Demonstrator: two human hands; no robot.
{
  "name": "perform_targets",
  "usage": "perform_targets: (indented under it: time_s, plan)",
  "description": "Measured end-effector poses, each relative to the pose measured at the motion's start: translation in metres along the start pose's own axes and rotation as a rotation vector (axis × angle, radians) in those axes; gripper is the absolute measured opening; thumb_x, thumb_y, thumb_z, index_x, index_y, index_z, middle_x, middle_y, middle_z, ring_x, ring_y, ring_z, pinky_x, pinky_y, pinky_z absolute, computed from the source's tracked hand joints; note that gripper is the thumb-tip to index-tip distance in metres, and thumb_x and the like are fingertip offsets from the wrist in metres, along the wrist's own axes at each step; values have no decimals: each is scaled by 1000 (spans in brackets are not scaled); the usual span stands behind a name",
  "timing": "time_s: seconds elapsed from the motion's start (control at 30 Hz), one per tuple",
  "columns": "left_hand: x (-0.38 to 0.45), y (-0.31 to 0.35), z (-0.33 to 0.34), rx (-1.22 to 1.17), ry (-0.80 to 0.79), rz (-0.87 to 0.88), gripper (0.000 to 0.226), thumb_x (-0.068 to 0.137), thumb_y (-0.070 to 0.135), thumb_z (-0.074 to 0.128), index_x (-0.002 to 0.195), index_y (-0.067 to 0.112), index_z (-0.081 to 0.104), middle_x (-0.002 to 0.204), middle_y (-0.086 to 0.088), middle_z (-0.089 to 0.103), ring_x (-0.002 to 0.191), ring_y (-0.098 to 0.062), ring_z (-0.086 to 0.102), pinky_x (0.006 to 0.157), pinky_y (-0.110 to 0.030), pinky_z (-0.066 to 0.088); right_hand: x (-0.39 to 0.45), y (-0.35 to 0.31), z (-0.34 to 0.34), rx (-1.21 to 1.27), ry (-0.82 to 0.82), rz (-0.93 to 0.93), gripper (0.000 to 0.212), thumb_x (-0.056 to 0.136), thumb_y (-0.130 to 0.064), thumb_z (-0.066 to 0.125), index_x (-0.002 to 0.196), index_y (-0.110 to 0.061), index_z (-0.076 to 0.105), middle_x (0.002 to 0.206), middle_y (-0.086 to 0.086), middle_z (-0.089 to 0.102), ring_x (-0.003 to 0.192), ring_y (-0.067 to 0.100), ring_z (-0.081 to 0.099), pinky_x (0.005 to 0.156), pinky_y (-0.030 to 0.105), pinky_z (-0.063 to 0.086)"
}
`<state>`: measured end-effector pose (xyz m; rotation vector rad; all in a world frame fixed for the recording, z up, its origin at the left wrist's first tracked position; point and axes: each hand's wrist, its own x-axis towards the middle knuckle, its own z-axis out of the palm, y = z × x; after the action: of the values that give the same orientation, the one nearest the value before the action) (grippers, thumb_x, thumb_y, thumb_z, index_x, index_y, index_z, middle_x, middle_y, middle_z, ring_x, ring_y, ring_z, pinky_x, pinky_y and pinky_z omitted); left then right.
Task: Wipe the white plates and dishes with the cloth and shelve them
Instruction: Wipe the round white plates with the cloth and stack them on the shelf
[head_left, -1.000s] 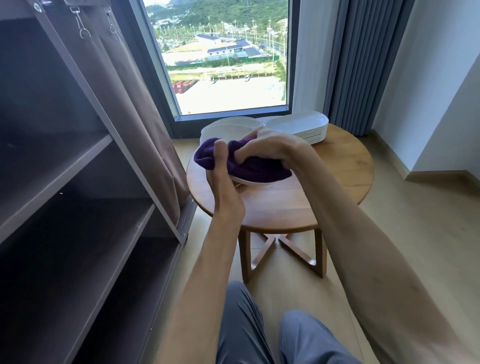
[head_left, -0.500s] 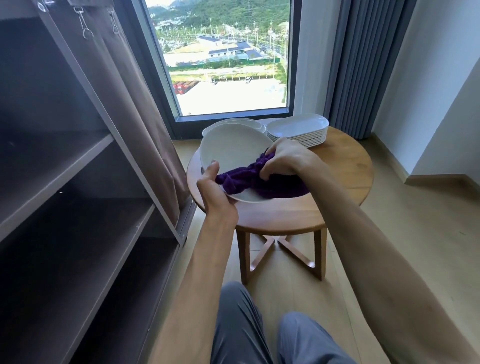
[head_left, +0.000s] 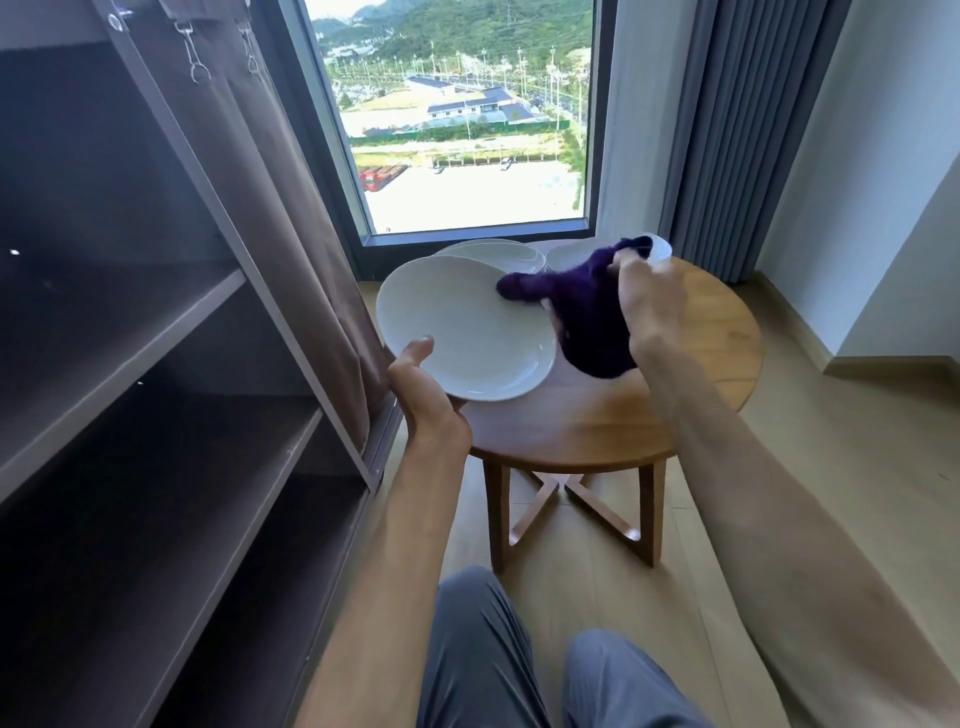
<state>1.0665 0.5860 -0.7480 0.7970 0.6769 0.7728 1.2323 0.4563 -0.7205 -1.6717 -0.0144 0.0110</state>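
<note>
My left hand (head_left: 423, 387) grips the near edge of a large white oval plate (head_left: 462, 322), thumb on top, holding it tilted above the left side of the round wooden table (head_left: 623, 415). My right hand (head_left: 649, 301) holds a bunched purple cloth (head_left: 587, 317) lifted off the plate's right side; one end of the cloth still hangs over the plate's rim. Behind the plate lie more white plates (head_left: 493, 254), and a stack of white dishes (head_left: 571, 257) sits partly hidden by the cloth and my right hand.
A dark open shelving unit (head_left: 156, 364) with several bare shelves stands on the left, a brown curtain (head_left: 291, 218) drawn back at its side. A window and grey curtains are behind the table. My knees show at the bottom.
The cloth has moved from the plate's centre to the right and lifted off it. My left hand has swung the plate leftward towards the shelving, leaving its face bare.
</note>
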Motion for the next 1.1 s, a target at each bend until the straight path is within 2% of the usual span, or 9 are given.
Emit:
perform_targets:
  time_s: [0.07, 0.17, 0.4, 0.57, 0.67, 0.73, 0.83, 0.97, 1.1]
  plan:
    - [-1, -2, 2, 18, -5, 19, 43, 92, 25, 53, 134, 21, 62, 127, -11, 69, 116, -33, 65, 88, -40, 57, 1, 11, 2, -258, 90, -175, 14, 89, -11, 58, 97, -12, 70, 82, -2, 66, 79, 20, 61, 65, 31, 47]
    - [-1, -5, 3, 27, 0, 36, 43, 91, 24, 53, 132, 21, 64, 127, -11, 70, 117, -33, 65, 96, -45, 55, 1, 22, 5, -344, 134, -237, 47, 82, -7, 73, 124, -15, 54, 95, -2, 62, 86, 21, 58, 72, 34, 47]
    - [-1, -9, 6, -23, 41, 74, 43, 90, 25, 56, 132, 25, 63, 127, -9, 70, 118, -31, 65, 102, -51, 55, -1, 4, 9, -268, 180, -279, 25, 81, -19, 77, 104, -12, 72, 99, 2, 74, 87, 16, 65, 70, 20, 48]
    - [-1, -15, 23, -103, 79, 82, 37, 89, 18, 56, 125, 24, 66, 124, -10, 71, 115, -33, 66, 104, -50, 54, -28, 2, 19, -21, -433, -251, 17, 71, -9, 80, 86, -5, 74, 76, 11, 70, 68, 19, 63, 65, 32, 51]
    - [5, -14, 25, -157, 145, 121, 24, 86, 9, 57, 101, 22, 71, 120, -11, 72, 114, -35, 67, 104, -49, 54, -27, 18, 8, 421, -746, -10, 25, 83, -4, 61, 104, -5, 75, 94, 9, 75, 86, 18, 71, 74, 29, 58]
    - [8, -14, 22, -205, 168, 108, 21, 83, 7, 58, 91, 22, 70, 110, -9, 74, 105, -33, 69, 98, -47, 58, -25, 30, 9, 713, -672, 129, 28, 89, 6, 54, 110, 0, 71, 99, 11, 74, 90, 20, 71, 73, 25, 58]
    - [6, -18, 23, -250, 105, 36, 23, 84, 8, 53, 96, 22, 68, 80, 2, 77, 73, -20, 75, 67, -32, 62, -26, 40, 21, 529, -365, 5, 26, 87, 7, 69, 108, -8, 65, 93, 6, 67, 78, 15, 68, 66, 24, 58]
    - [4, -23, 25, -245, 66, 69, 28, 83, 8, 53, 101, 23, 67, 82, 3, 77, 73, -19, 74, 65, -31, 60, -36, 51, 32, -109, -130, -221, 46, 75, -35, 88, 108, -11, 66, 104, 6, 65, 98, 21, 62, 87, 36, 56]
    - [3, -28, 23, -251, 63, 143, 32, 76, 14, 54, 103, 23, 67, 81, 6, 77, 75, -17, 75, 68, -31, 60, -50, 56, 36, -340, 35, -163, 67, 76, -78, 64, 102, -16, 64, 113, 6, 55, 109, 27, 55, 96, 44, 48]
